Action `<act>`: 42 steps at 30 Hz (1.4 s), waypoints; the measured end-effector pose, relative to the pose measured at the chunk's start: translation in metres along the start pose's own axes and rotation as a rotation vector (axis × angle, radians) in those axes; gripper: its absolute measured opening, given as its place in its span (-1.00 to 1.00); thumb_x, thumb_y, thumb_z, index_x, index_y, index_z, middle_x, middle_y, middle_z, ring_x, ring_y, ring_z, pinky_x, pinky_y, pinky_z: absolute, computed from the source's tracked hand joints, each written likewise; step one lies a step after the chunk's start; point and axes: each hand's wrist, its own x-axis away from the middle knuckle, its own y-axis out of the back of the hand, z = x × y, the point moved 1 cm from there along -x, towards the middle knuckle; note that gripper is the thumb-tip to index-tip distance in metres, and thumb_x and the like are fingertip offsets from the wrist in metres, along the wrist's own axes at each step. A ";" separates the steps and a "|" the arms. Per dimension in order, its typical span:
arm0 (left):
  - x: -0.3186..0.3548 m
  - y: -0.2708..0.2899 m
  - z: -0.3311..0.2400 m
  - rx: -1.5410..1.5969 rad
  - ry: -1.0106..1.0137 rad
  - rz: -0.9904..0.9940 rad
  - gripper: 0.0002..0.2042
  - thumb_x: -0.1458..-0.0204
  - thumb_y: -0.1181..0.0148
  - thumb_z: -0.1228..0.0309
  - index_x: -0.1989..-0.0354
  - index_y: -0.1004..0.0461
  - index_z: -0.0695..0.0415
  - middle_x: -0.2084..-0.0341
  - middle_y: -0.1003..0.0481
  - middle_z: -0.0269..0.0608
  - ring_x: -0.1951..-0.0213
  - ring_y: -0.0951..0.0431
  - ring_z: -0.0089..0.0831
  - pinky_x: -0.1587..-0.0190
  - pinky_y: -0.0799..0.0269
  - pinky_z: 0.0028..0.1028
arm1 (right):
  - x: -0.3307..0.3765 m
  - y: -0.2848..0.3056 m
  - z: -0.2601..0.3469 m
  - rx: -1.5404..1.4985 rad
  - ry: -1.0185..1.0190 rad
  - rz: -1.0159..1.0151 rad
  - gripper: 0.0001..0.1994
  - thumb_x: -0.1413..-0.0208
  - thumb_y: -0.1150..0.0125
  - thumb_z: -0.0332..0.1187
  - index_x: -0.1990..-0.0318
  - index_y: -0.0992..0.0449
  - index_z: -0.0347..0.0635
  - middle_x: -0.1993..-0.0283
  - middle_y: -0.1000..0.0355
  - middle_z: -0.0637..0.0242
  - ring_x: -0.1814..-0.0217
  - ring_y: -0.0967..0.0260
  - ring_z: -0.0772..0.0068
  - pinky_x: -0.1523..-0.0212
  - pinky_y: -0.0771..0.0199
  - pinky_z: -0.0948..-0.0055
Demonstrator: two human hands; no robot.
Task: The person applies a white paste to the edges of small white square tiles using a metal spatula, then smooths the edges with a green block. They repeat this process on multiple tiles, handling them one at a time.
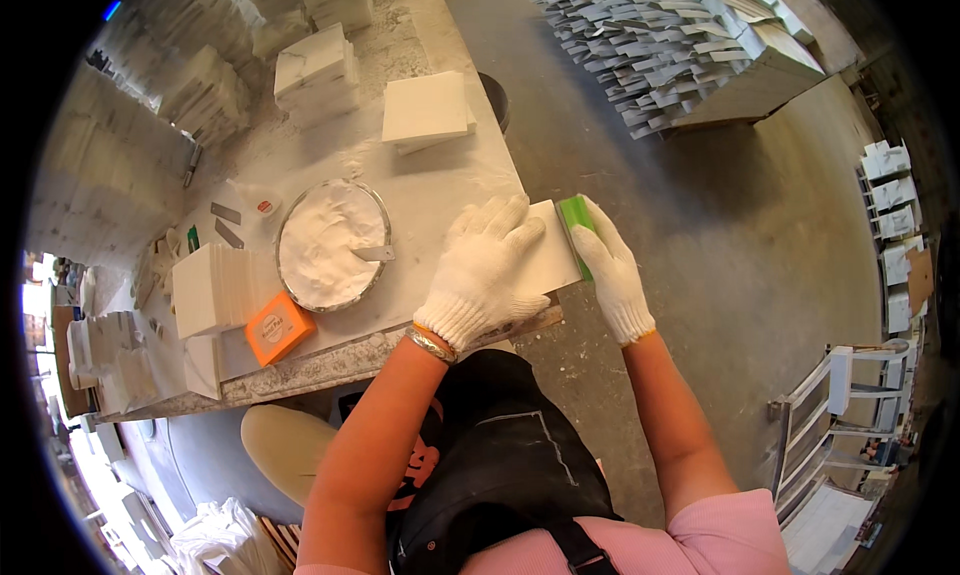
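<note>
A white square tile (552, 243) juts past the table's right edge. My left hand (483, 260), in a white knit glove, lies flat on it with the fingers stretched out, pressing it to the tabletop and covering much of it. In my right hand (614, 265), gloved the same way, is a green hand sanding pad (574, 218). The fingers are wrapped round its outer side, and its inner face meets the tile's right edge. Left of my left hand stands a round bowl of white paste (325, 240), with a metal scraper (374, 253) stuck in it.
An orange sanding pad (280, 328) sits beside a row of white tiles (212, 290). Farther back are a small tile pile (428, 110) and taller stacks (316, 70). Metal blades (227, 222) lie left of the bowl. A loaded pallet (690, 55) and a metal rack (840, 405) stand on the right.
</note>
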 end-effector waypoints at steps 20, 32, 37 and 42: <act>-0.002 -0.005 0.000 -0.030 -0.028 -0.005 -0.29 0.31 -0.49 0.16 -0.14 -0.46 0.07 -0.32 -0.32 0.02 -0.35 -0.27 0.07 -0.39 -0.17 -0.03 | -0.003 0.003 -0.022 -0.079 -0.002 0.010 -0.35 -0.33 -0.17 -0.15 -0.46 -0.22 -0.32 -0.43 -0.30 0.16 -0.44 -0.22 0.36 -0.45 -0.15 0.37; -0.001 -0.004 -0.001 -0.028 -0.044 -0.032 -0.32 0.31 -0.46 0.17 -0.10 -0.46 0.08 -0.27 -0.36 0.00 -0.30 -0.32 0.03 -0.37 -0.19 -0.04 | 0.001 -0.001 -0.016 -0.133 -0.009 -0.022 -0.33 -0.33 -0.19 -0.12 -0.47 -0.21 -0.30 -0.45 -0.27 0.18 -0.49 -0.17 0.37 -0.48 -0.09 0.36; 0.005 -0.001 0.004 -0.022 -0.018 -0.014 -0.35 0.25 -0.44 0.15 -0.11 -0.44 0.07 -0.28 -0.35 -0.03 -0.38 -0.26 -0.09 -0.42 -0.13 -0.03 | 0.027 0.005 0.005 -0.109 -0.038 0.033 -0.34 -0.34 -0.18 -0.14 -0.47 -0.21 -0.30 -0.45 -0.28 0.18 -0.48 -0.18 0.35 -0.48 -0.10 0.35; 0.005 -0.005 0.005 -0.074 -0.020 -0.019 -0.34 0.26 -0.44 0.15 -0.11 -0.46 0.07 -0.27 -0.36 -0.02 -0.37 -0.28 -0.10 -0.42 -0.13 -0.03 | 0.022 -0.002 -0.009 0.095 0.100 -0.038 -0.33 -0.31 -0.20 -0.16 -0.47 -0.21 -0.31 -0.47 -0.24 0.14 -0.50 -0.17 0.30 -0.49 -0.09 0.32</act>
